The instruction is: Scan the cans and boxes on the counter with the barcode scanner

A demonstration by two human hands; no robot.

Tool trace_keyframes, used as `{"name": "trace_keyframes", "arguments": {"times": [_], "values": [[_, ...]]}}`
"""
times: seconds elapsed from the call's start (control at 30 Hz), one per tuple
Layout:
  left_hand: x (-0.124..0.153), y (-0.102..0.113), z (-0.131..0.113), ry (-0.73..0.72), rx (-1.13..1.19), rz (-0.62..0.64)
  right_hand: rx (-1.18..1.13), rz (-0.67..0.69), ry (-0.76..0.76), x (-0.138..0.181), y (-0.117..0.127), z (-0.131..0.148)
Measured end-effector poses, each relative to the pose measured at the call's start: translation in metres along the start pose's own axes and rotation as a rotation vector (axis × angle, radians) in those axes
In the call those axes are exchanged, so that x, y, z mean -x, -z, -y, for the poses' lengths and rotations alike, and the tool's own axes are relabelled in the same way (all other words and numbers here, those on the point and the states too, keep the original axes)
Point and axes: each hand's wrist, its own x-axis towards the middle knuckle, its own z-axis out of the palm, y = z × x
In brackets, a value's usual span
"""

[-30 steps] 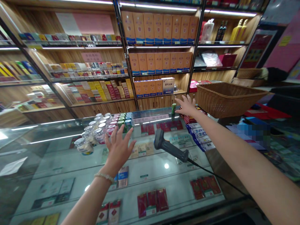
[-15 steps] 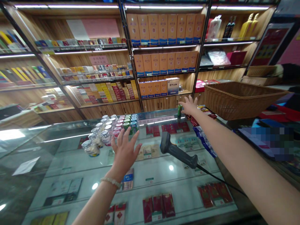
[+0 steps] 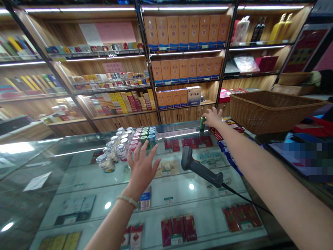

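Note:
My right hand reaches to the far edge of the glass counter and its fingers curl around a small green can standing there. My left hand hovers over the counter with fingers spread, holding nothing, just in front of a cluster of small jars and cans. A white bead bracelet is on that wrist. A black barcode scanner lies on the glass between my arms, its cable running off to the right.
A wicker basket stands at the right. Red and blue packs lie stacked along the counter's right edge. Packs show under the glass. Shelves of orange boxes and cigarette packs fill the wall behind.
My right hand has gone from spread fingers beside the green can to closing around it. The view has shifted slightly; my left hand stays open in about the same place.

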Motion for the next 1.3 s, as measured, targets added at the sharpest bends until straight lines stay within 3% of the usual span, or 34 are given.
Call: {"name": "trace_keyframes", "arguments": {"times": [0.23,0.47,0.87,1.1,1.3], "values": [[0.001,0.001,-0.002,0.016,0.061,-0.007,-0.023,-0.009,0.062,0.008,0.013,0.008],[0.0,0.007,-0.006,0.042,0.081,0.009,-0.177,-0.148,0.143,0.032,0.035,0.042],[-0.001,0.02,-0.015,0.045,0.153,0.06,-0.376,-0.194,0.375,0.113,0.079,0.12],[-0.001,0.032,-0.018,0.002,0.254,-0.066,-0.405,-0.227,0.462,0.151,0.085,0.137],[0.002,0.035,-0.019,-0.069,0.325,-0.047,-0.442,-0.226,0.501,0.187,0.087,0.143]]}}
